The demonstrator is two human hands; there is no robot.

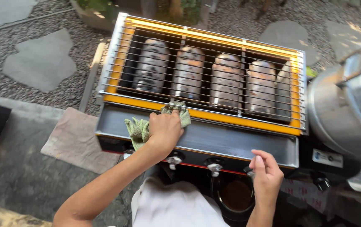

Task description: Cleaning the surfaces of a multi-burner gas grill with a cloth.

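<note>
My left hand (164, 130) presses a crumpled green cloth (139, 128) against the steel front ledge (231, 141) of a gas grill. The grill (205, 71) has a yellow-lit rim, a wire rack on top and several pale burner tubes under it. My right hand (266, 175) is lower right, its fingertips touching the right end of the grill's front panel by a control knob (248, 171). It holds nothing that I can make out. Two more metal knobs (174, 160) (214, 167) stick out below the ledge between my hands.
A big aluminium pot (348, 101) lies tilted just right of the grill. A grey rag (77, 141) lies on the concrete slab at left. Gravel and flat stepping stones (42, 61) are beyond. A dark round bowl (236, 195) sits under the grill.
</note>
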